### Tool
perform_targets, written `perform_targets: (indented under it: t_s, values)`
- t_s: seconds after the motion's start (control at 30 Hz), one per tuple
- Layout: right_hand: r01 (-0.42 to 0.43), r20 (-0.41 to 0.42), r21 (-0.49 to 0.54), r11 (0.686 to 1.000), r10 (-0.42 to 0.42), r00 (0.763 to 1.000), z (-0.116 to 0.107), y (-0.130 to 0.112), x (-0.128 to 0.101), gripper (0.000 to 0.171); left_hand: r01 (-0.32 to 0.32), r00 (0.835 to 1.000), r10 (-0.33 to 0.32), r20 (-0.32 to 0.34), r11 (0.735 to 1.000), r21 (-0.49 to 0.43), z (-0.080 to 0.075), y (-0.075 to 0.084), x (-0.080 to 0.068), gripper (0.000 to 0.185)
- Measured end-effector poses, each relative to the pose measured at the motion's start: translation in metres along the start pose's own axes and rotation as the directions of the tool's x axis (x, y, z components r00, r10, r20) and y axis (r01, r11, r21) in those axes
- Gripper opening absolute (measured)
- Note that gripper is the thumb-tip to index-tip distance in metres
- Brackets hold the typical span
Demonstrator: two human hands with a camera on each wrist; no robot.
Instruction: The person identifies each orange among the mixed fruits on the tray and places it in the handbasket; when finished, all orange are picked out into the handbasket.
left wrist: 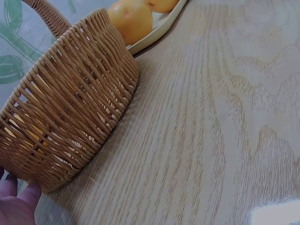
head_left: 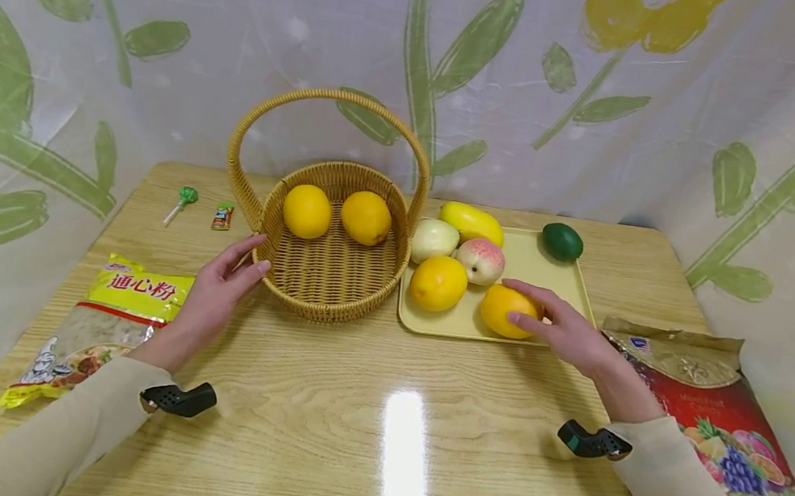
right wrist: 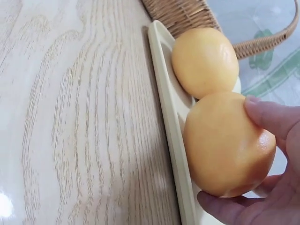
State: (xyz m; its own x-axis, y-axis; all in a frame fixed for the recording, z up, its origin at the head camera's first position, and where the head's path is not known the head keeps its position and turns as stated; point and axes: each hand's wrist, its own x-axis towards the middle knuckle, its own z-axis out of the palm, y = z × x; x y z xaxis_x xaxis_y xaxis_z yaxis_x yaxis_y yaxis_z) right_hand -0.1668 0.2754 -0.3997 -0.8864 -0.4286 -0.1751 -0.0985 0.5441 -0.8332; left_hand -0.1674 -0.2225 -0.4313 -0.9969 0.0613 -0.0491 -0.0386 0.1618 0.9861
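Wooden table point(head_left: 352, 405) before a leaf-print curtain point(head_left: 638, 103); two oranges in the basket point(head_left: 323, 297), two on the tray point(head_left: 569, 274). Left hand point(head_left: 218, 294) flat against the basket; right hand point(head_left: 563, 330) grips one orange point(head_left: 500, 307)

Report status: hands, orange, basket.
Right hand grips orange on tray. Left hand open, fingers touching basket wall. Basket holds two oranges. Nothing between tray and basket.

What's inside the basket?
Two oranges sit side by side at the back of the basket. The rest of its woven floor shows bare. The near wall hides a strip of floor just behind it.
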Motion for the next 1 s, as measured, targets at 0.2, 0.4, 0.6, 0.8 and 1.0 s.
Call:
perform_targets:
  t_s: [0.2, 0.4, 0.6, 0.8, 1.0]
  values:
    - [0.05, 0.047, -0.08, 0.996, -0.046, 0.998, -0.002, 0.0, -0.001, 0.059, 0.008, 1.0, -0.008, 0.002, 1.0, 0.008, -0.003, -0.002, 0.001, 0.063]
    - [0.107, 0.003, -0.243, 0.964, -0.109, 0.994, -0.001, -0.004, -0.003, 0.061, -0.001, 1.0, 0.001, -0.001, 1.0, 0.002, -0.001, -0.001, 0.0, 0.063]
    - [0.175, -0.094, -0.371, 0.912, -0.224, 0.97, 0.005, -0.016, -0.005, 0.053, -0.013, 1.0, 0.013, -0.002, 1.0, 0.0, 0.001, 0.0, -0.001, 0.063]
    - [0.2, -0.218, -0.397, 0.896, -0.304, 0.927, 0.002, -0.042, -0.011, 0.053, -0.01, 1.0, 0.01, 0.001, 1.0, 0.008, 0.0, -0.001, -0.001, 0.065]
    - [0.13, -0.265, -0.205, 0.97, -0.183, 0.947, 0.001, -0.071, -0.013, 0.056, -0.019, 1.0, 0.019, 0.002, 1.0, 0.001, 0.001, -0.001, 0.0, 0.064]
